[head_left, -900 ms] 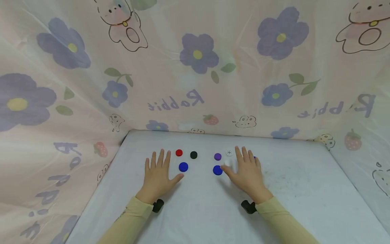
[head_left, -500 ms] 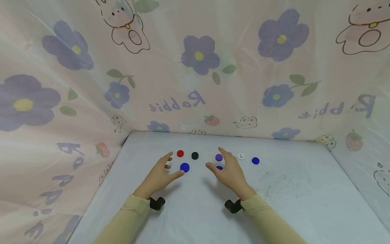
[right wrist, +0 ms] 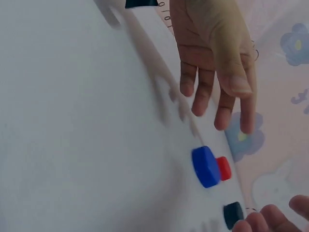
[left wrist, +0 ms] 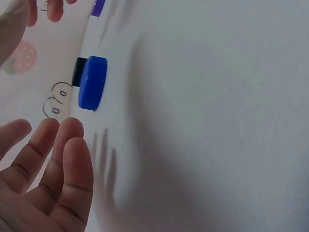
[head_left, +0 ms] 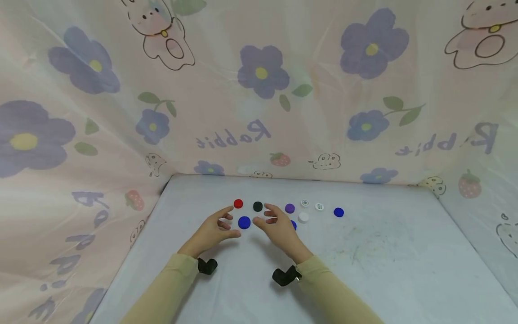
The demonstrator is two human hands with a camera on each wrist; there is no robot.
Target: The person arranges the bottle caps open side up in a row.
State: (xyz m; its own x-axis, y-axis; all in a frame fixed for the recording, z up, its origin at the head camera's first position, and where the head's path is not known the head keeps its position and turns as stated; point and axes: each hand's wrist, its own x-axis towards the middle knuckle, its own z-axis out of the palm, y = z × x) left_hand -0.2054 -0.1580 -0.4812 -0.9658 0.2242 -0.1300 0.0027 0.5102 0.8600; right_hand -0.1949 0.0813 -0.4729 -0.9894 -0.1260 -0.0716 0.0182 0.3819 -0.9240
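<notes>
A ridged blue bottle cap [head_left: 244,222] lies on the white table between my two hands. My left hand [head_left: 210,231] hovers at its left, fingers loosely bent, thumb extended, holding nothing. On the other side my right hand [head_left: 281,231] faces it, fingers apart and also holding nothing. In the left wrist view a gap shows between the blue cap [left wrist: 92,83] and the fingers below. Behind it lie a red cap [head_left: 238,204] and a black cap [head_left: 257,206], the latter near my right fingertips. Another blue cap [head_left: 293,225] is partly hidden by my right hand.
Right of the hands lie a purple cap [head_left: 289,208], a plain white cap [head_left: 303,218], two white marked caps, one nearer [head_left: 305,203] and one farther right [head_left: 319,206], and a blue cap [head_left: 338,212]. A patterned curtain [head_left: 259,108] borders the table [head_left: 396,261].
Both hands turned from flat, spread palms to facing each other with bent fingers. My right hand moved left towards the blue cap, uncovering the white caps and the far-right blue cap.
</notes>
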